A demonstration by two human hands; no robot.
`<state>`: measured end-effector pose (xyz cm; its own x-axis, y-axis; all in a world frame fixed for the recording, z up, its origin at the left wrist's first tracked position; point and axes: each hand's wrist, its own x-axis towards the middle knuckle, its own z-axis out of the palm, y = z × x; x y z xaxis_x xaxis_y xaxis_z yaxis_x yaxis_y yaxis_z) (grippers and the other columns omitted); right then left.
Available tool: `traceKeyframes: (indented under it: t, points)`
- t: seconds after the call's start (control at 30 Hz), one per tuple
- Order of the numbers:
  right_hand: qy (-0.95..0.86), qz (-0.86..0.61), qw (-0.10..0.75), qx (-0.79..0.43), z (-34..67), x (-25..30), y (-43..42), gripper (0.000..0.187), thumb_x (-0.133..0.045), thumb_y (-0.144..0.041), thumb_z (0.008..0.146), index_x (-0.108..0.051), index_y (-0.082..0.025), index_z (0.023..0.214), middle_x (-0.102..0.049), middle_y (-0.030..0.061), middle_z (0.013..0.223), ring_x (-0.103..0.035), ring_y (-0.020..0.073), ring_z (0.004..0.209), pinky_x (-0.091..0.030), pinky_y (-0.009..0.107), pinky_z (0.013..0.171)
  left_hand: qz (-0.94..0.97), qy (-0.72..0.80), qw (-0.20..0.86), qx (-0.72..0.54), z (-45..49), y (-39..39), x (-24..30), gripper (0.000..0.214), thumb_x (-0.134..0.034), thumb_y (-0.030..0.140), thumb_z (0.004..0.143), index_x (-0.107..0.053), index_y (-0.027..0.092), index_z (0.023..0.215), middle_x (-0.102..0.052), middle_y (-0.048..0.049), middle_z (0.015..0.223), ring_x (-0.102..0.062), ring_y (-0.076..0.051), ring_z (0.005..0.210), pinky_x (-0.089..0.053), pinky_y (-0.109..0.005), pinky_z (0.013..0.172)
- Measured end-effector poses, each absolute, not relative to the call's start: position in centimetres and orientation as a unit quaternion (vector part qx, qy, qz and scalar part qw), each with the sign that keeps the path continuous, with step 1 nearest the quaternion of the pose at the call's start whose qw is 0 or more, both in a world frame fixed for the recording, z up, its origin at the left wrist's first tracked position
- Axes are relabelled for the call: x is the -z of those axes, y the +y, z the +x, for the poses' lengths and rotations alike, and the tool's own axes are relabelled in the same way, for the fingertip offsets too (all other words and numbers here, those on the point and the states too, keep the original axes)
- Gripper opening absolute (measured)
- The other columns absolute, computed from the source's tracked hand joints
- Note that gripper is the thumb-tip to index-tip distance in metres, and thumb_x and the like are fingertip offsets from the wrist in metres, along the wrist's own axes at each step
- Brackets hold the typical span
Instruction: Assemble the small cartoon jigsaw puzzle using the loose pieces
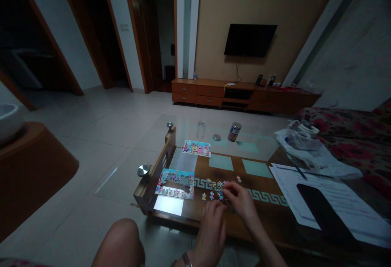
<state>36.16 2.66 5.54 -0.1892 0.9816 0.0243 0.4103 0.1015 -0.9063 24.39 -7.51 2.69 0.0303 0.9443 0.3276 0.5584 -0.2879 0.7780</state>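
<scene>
My right hand reaches over loose jigsaw pieces on the glass-topped coffee table, its thumb and forefinger pinched at a puzzle piece that the fingers partly cover. Close to the table's near edge, my left hand lies just below the pieces, back up, fingers loosely bent and holding nothing I can see. To the left is a partly assembled jigsaw puzzle; its border is joined and its middle is largely unfilled. Behind it lies a colourful cartoon picture card.
A printed tin, a round lid and a clear glass stand at the table's far side. On the right are paper sheets, a black phone-like slab and a plastic bag. Metal knobs rise at the left edge.
</scene>
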Motion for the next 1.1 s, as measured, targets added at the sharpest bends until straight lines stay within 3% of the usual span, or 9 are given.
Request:
traceKeyframes:
  t: [0.1, 0.23, 0.53, 0.77, 0.93, 1.1]
  points:
    - [-0.57, -0.499, 0.351, -0.549, 32.1, -6.2, 2.7, 0.028, -0.063, -0.046, 0.064, -0.063, -0.021, 0.076, -0.067, 0.0036, 0.065, -0.063, 0.0215, 0.061, -0.048, 0.032, 0.056, 0.564, 0.581, 0.295, -0.507, 19.8, -5.6, -4.6, 0.03, -0.043, 0.01, 0.081, -0.052, 0.018, 0.108, -0.06, -0.0088, 0.104, -0.056, -0.021, 0.1, -0.047, -0.039, 0.089]
    - [-0.562, -0.492, 0.358, -0.561, 26.9, -6.9, 2.8, 0.033, -0.071, -0.05, 0.059, -0.064, -0.019, 0.071, -0.064, 0.0009, 0.063, -0.058, 0.0166, 0.057, -0.046, 0.027, 0.053, 0.443, 0.581, 0.415, -0.542, 14.2, -3.0, -6.0, 0.019, -0.053, 0.018, 0.078, -0.054, 0.017, 0.097, -0.061, -0.0037, 0.087, -0.059, -0.017, 0.081, -0.048, -0.031, 0.073]
    - [-0.543, -0.463, 0.325, -0.62, 19.4, -6.2, 5.2, 0.029, -0.073, -0.04, 0.056, -0.061, -0.018, 0.071, -0.054, -0.0052, 0.052, -0.051, 0.0119, 0.049, -0.04, 0.024, 0.05, 0.396, 0.54, 0.463, -0.58, 6.0, 0.6, -5.5, 0.018, -0.064, 0.026, 0.068, -0.056, 0.017, 0.082, -0.056, 0.0026, 0.07, -0.054, -0.012, 0.062, -0.043, -0.023, 0.058]
    - [-0.726, -0.428, 0.313, -0.438, 17.2, -6.3, 6.4, 0.013, -0.058, -0.025, 0.075, -0.066, -0.019, 0.083, -0.067, 0.0031, 0.08, -0.061, 0.0173, 0.074, -0.047, 0.029, 0.07, 0.382, 0.558, 0.473, -0.564, 2.2, 1.3, -5.1, 0.022, -0.062, 0.027, 0.069, -0.064, 0.014, 0.088, -0.063, -0.0021, 0.074, -0.057, -0.014, 0.065, -0.046, -0.026, 0.061]
    - [-0.802, -0.408, 0.311, -0.306, 17.4, -6.5, 6.6, 0.012, -0.053, -0.016, 0.08, -0.064, -0.02, 0.081, -0.064, 0.0045, 0.084, -0.06, 0.0189, 0.083, -0.046, 0.031, 0.076, 0.381, 0.584, 0.465, -0.546, 0.6, 1.5, -4.3, 0.026, -0.06, 0.024, 0.07, -0.068, 0.014, 0.093, -0.065, -0.0035, 0.078, -0.056, -0.013, 0.066, -0.044, -0.026, 0.062]
    - [-0.821, -0.407, 0.297, -0.268, 18.1, -6.0, 6.3, 0.011, -0.053, -0.014, 0.084, -0.062, -0.02, 0.081, -0.063, 0.0038, 0.084, -0.059, 0.019, 0.082, -0.045, 0.031, 0.075, 0.383, 0.602, 0.467, -0.523, -0.4, 1.6, -3.2, 0.021, -0.059, 0.021, 0.07, -0.067, 0.015, 0.088, -0.061, 0.0001, 0.067, -0.052, -0.012, 0.058, -0.04, -0.024, 0.055]
